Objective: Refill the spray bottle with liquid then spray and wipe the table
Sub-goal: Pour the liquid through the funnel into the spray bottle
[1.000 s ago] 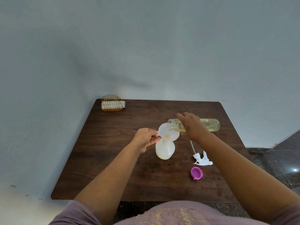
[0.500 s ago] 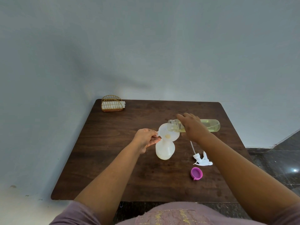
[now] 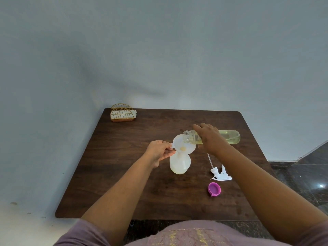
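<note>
A white translucent spray bottle stands uncapped in the middle of the dark wooden table, with a white funnel set in its neck. My left hand pinches the funnel's small tab at its left rim. My right hand grips a clear refill bottle of pale yellow liquid, held almost level, its open mouth over the funnel. A little yellow liquid lies at the funnel's bottom. The white trigger sprayer head with its dip tube lies on the table to the right.
A purple cap lies open side up near the sprayer head. A gold wire holder with white tissues stands at the table's far left corner. A pale wall runs behind the table, and dark floor tiles show at the right.
</note>
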Available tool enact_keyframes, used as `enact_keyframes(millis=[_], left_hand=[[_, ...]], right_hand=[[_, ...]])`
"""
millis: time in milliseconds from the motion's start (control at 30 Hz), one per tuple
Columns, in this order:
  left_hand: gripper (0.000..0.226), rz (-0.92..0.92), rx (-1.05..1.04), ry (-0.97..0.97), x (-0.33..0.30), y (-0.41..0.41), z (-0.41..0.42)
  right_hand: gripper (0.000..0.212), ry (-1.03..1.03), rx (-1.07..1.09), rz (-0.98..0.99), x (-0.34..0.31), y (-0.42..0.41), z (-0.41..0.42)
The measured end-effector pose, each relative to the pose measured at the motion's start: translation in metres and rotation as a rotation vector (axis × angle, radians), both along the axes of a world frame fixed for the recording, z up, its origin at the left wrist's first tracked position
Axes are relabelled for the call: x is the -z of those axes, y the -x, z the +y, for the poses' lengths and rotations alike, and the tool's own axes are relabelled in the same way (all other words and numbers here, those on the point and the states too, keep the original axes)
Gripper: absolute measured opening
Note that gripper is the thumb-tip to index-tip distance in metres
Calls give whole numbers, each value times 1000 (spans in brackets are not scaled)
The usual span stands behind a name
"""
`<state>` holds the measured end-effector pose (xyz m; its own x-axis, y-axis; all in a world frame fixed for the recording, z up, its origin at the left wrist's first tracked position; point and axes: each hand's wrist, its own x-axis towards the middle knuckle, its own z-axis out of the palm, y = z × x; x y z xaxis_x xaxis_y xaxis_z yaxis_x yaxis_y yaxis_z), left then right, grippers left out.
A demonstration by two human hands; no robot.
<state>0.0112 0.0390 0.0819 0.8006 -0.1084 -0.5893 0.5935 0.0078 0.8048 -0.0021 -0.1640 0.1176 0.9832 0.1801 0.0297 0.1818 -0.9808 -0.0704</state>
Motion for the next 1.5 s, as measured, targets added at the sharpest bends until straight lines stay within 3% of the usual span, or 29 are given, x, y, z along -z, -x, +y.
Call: enact_keyframes(millis=[1500], left_hand=[[14, -8, -3, 2, 7, 2, 5]], right_hand=[[62, 2, 1, 9, 2, 0, -3]])
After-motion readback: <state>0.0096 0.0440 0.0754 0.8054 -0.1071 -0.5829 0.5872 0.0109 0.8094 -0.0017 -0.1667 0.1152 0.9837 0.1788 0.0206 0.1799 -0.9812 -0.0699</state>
